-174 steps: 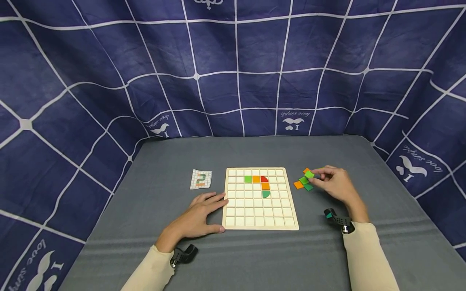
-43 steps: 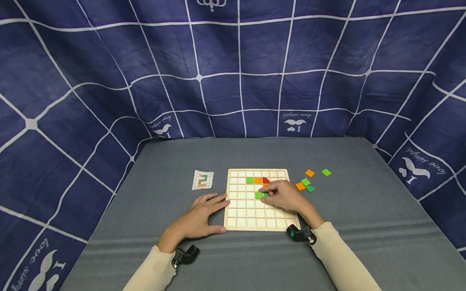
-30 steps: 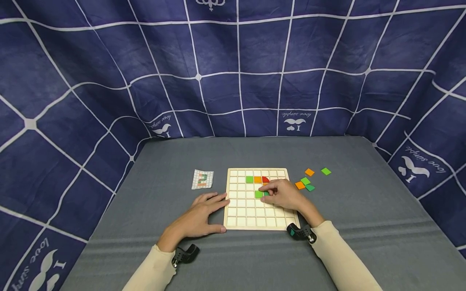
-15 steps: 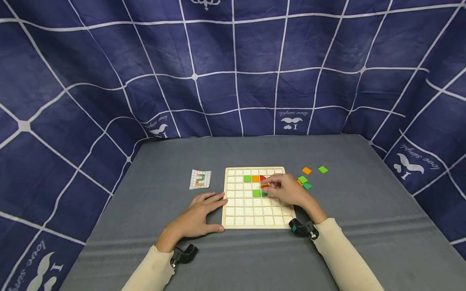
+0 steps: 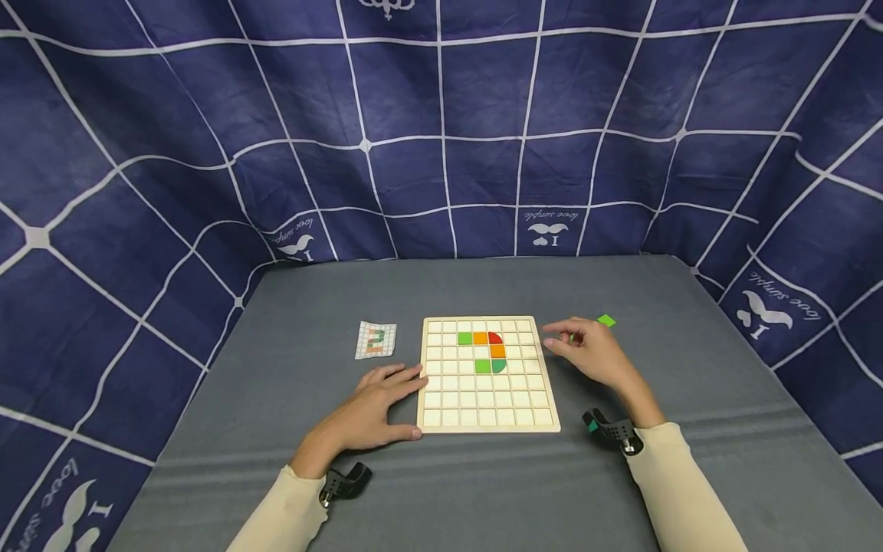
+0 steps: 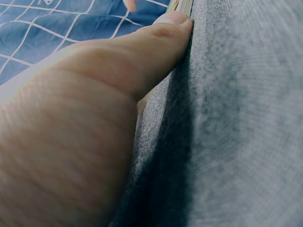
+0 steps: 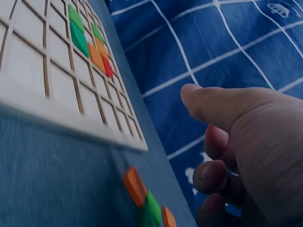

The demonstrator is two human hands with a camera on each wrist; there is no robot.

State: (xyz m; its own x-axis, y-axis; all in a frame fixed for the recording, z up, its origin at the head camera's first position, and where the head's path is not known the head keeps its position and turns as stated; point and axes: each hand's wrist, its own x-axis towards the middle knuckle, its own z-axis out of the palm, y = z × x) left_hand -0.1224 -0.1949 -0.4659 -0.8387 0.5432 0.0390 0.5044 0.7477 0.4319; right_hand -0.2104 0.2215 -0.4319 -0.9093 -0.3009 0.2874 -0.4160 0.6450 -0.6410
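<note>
"Since the loose tiles lie off the right side of the gridded board [image 5: 483, 429], which hand is nearer?"

"The right hand [image 5: 595, 354], easily. It hangs over that side, thumb and index fingertip apart, with nothing between them that I can see. The left hand [image 5: 375, 406] lies at the board's left edge, fingers spread and touching the rim, so the whole board stands between it and the loose tiles."

"And which way are they from the right hand?"

"One light green tile [image 5: 605, 320] sits just beyond it, far and slightly right. The right-wrist view shows an orange tile [image 7: 135, 186] closest to the board, then a green tile [image 7: 151, 209] and a second orange tile [image 7: 168, 217], near the board's far right corner (from the head, the hand hides most of that patch)."

"Touching any?"

"I can't tell. They're flat squares, so no long axis matters; I'd judge that height above the cloth [image 5: 448, 498] and how the fingertips meet an edge count more."
</note>
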